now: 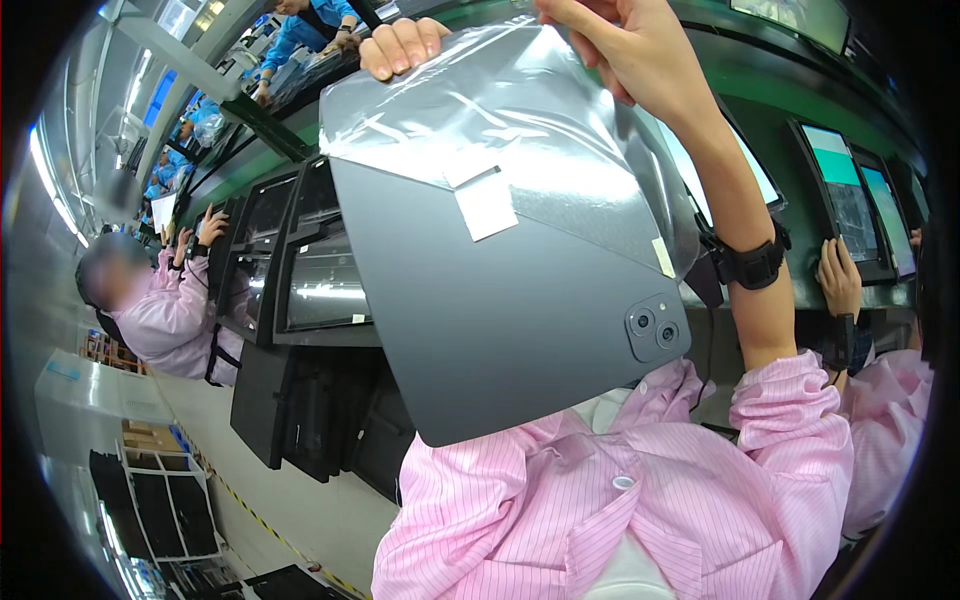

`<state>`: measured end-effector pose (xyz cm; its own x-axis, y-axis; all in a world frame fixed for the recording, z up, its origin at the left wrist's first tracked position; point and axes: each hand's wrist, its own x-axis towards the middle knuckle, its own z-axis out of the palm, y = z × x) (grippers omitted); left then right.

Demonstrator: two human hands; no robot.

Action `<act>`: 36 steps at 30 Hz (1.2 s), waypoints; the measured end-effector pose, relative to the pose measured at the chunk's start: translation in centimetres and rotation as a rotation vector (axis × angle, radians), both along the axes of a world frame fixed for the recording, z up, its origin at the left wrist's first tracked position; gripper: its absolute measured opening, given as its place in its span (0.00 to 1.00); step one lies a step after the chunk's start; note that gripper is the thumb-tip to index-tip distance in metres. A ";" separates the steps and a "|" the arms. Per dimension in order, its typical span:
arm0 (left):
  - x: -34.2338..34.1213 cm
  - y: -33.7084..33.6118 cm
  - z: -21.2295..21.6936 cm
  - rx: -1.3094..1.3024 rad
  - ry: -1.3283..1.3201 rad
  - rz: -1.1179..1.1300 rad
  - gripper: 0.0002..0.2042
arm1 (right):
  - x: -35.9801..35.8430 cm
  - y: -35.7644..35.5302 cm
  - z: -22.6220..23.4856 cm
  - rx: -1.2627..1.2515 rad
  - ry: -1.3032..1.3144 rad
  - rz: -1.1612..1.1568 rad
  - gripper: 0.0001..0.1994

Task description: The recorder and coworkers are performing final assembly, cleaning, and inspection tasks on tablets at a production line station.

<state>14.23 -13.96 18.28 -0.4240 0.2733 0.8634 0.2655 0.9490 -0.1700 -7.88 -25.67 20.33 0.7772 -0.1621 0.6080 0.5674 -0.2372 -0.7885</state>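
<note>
A dark grey tablet point(445, 310) is held up tilted in front of my chest, its back with two camera lenses facing me. Clear plastic film point(440, 115) covers its upper part, wrinkled and shiny, and sticks out past the right edge. A white square label point(487, 208) sits at the film's lower border, and a small pale tab point(663, 257) is near the right edge. The fingers of my left hand point(403, 48) curl over the tablet's top left edge. At the top right, my right hand point(625, 50) pinches the film's upper edge; its fingertips are partly cut off by the frame.
Black trays point(325, 280) holding flat devices stand on the left. Lit tablets point(845, 190) lie on the green bench point(790, 140) at right, where another person's hand point(838, 278) rests. A co-worker in pink point(165, 320) sits at left; others in blue work farther back.
</note>
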 end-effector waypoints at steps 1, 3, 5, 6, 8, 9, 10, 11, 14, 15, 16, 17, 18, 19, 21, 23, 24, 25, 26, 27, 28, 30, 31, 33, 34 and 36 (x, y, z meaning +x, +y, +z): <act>0.1 0.3 -0.1 0.026 0.007 0.053 0.09 | -0.3 -0.1 0.3 -0.004 -0.007 0.003 0.09; 0.2 2.4 -0.2 0.191 0.021 0.165 0.09 | -1.4 0.2 0.8 0.030 0.118 -0.087 0.08; -0.6 1.3 -1.4 0.436 0.166 0.205 0.13 | -2.6 -1.3 -0.4 -0.003 0.032 -0.220 0.09; -1.9 3.4 -1.9 0.527 0.280 0.233 0.16 | -3.3 -1.0 -0.5 -0.007 -0.056 -0.271 0.11; -3.5 4.1 -3.1 0.581 0.541 0.222 0.21 | -7.1 0.0 -1.0 0.043 -0.217 -0.389 0.12; -3.6 7.5 -2.5 0.555 0.481 0.316 0.23 | -9.8 1.8 -2.4 -0.094 -0.373 -0.443 0.12; -2.6 5.1 -3.0 0.565 0.413 0.299 0.24 | -12.8 0.4 -2.9 -0.616 -0.382 -0.292 0.11; -3.1 5.1 -3.8 0.553 0.518 0.366 0.26 | -14.7 0.1 -3.5 -1.107 -0.363 -0.064 0.12; -4.9 3.7 -2.1 0.588 0.547 0.424 0.28 | -15.2 2.6 -5.9 -0.557 -0.793 -0.095 0.17; -5.2 4.1 -2.0 0.587 0.535 0.413 0.28 | -15.7 2.5 -5.7 -0.502 -0.664 0.227 0.18; -5.4 3.9 -1.9 0.586 0.518 0.387 0.28 | -15.1 2.3 -5.1 -0.508 -0.668 0.229 0.18; -5.4 4.0 -1.7 0.581 0.518 0.389 0.28 | -13.9 1.8 -4.0 -0.531 -0.581 0.194 0.21; -5.5 4.2 -1.6 0.570 0.515 0.400 0.28 | -12.7 1.4 -3.3 -0.548 -0.488 0.162 0.25; -5.0 2.8 -2.1 0.577 0.509 0.383 0.27 | -11.1 0.2 -3.7 -0.601 -0.423 0.157 0.25; -5.1 2.0 -2.9 0.604 0.594 0.369 0.27 | -9.4 -1.6 -5.7 -0.635 -0.236 0.232 0.23; -4.7 4.1 -2.7 0.604 0.620 0.368 0.26 | -10.4 -2.5 -7.4 -0.441 -0.096 0.336 0.17; -4.5 5.4 -2.8 0.583 0.627 0.394 0.26 | -11.0 -2.7 -8.1 -0.368 -0.096 0.363 0.12; -3.2 3.8 -3.8 0.604 0.620 0.362 0.26 | -11.6 -3.6 -9.0 -0.365 -0.084 0.332 0.12; -3.1 4.0 -4.5 0.615 0.626 0.366 0.26 | -12.3 -3.8 -9.8 -0.255 -0.068 0.228 0.13; -3.0 3.7 -5.4 0.619 0.706 0.331 0.26 | -12.7 -3.9 -10.2 -0.147 -0.050 0.122 0.13; -4.9 2.8 -5.2 0.588 0.935 0.414 0.26 | -12.8 -4.0 -10.6 -0.053 -0.004 0.095 0.14; -5.4 2.1 -6.0 0.548 0.960 0.413 0.25 | -12.3 -4.2 -12.0 0.039 -0.055 0.098 0.11; -5.2 2.1 -6.2 0.550 0.959 0.405 0.25 | -12.7 -4.1 -12.1 0.037 -0.055 0.090 0.11; -5.2 2.6 -6.9 0.595 0.999 0.413 0.24 | -13.9 -3.1 -12.8 0.197 0.155 0.128 0.08; -5.7 2.9 -6.9 0.557 1.034 0.411 0.23 | -13.9 -3.0 -13.7 0.288 0.065 0.180 0.04; -4.0 3.0 -8.1 0.543 1.030 0.367 0.23 | -13.9 -4.3 -16.9 0.419 -0.054 0.087 0.08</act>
